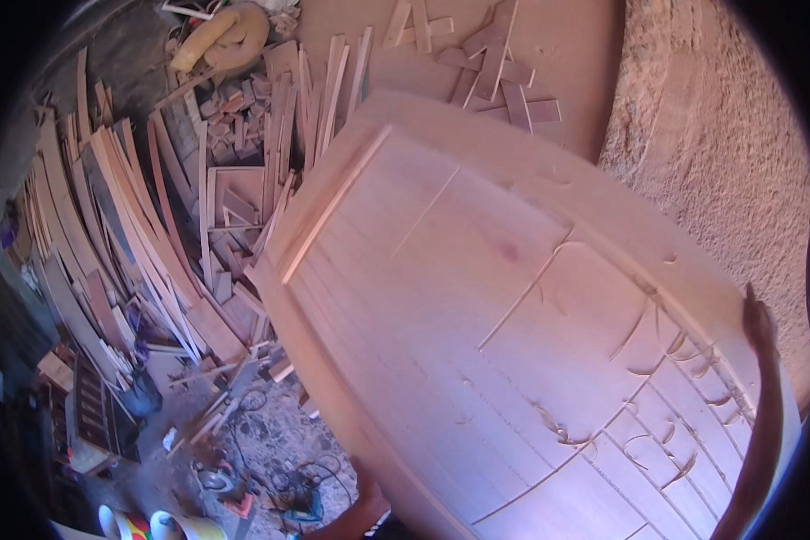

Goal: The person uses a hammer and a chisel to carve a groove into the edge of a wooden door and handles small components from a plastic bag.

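Observation:
A large framed wooden panel (405,270) fills the middle of the view, tilted, with its far end blurred. Grooves cross its face, and several curled wood shavings (684,468) lie on its right part. At the panel's near left edge, my left hand (369,495) grips the rim, its fingers mostly hidden beneath. My right hand (759,324) holds the opposite edge on the right, with the forearm coming up from the lower right corner. A raised strip (337,202) runs along the panel's far left end.
Long wooden strips (135,225) and offcuts (238,117) are heaped on the left. More wood pieces (495,63) lie on a brown board at the back. A rough wall (711,117) stands at right. Power tools (301,504) with cords and white containers (175,525) sit at lower left.

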`<move>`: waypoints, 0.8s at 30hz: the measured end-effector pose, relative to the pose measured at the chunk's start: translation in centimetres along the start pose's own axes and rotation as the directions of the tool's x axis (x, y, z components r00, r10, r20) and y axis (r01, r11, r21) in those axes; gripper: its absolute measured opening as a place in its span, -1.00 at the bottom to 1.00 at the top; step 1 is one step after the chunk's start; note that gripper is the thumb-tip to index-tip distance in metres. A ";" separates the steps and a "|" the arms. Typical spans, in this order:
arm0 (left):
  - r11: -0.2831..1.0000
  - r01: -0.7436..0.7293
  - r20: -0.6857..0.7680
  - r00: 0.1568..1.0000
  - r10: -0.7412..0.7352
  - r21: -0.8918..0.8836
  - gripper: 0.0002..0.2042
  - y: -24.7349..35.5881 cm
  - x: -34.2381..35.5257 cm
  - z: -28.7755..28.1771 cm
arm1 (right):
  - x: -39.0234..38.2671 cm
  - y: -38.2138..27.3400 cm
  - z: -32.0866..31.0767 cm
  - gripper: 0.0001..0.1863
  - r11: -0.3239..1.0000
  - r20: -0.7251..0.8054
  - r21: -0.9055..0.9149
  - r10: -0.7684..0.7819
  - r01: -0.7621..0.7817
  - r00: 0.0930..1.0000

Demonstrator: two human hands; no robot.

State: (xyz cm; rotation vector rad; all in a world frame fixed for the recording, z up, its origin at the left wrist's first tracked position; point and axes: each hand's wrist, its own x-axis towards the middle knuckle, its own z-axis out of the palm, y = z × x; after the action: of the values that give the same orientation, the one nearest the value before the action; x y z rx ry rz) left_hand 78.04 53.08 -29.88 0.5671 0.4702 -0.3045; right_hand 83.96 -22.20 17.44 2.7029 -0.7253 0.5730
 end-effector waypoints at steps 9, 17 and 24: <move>1.000 0.023 -0.310 0.950 -0.025 -0.012 -0.14 -7.1 7.8 6.9 | -0.7 9.1 -17.4 -0.51 0.905 -0.258 -0.419 -0.192 0.069 0.947; 0.957 0.035 -0.104 0.992 -0.067 -0.289 -0.30 -11.7 14.1 15.9 | -5.2 11.8 -26.1 -0.56 0.850 -0.462 -0.525 -0.252 -0.033 0.850; 0.989 0.080 0.070 0.995 -0.071 -0.128 -0.30 -16.6 18.4 18.0 | -10.3 11.8 -32.6 -0.59 0.787 -0.549 -0.612 -0.357 -0.073 0.755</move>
State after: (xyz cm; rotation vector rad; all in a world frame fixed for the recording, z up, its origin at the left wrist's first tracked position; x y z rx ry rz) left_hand 93.21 26.65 -33.13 0.4109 0.4459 -0.3605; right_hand 59.80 -15.82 43.58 1.7576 -0.3844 0.9649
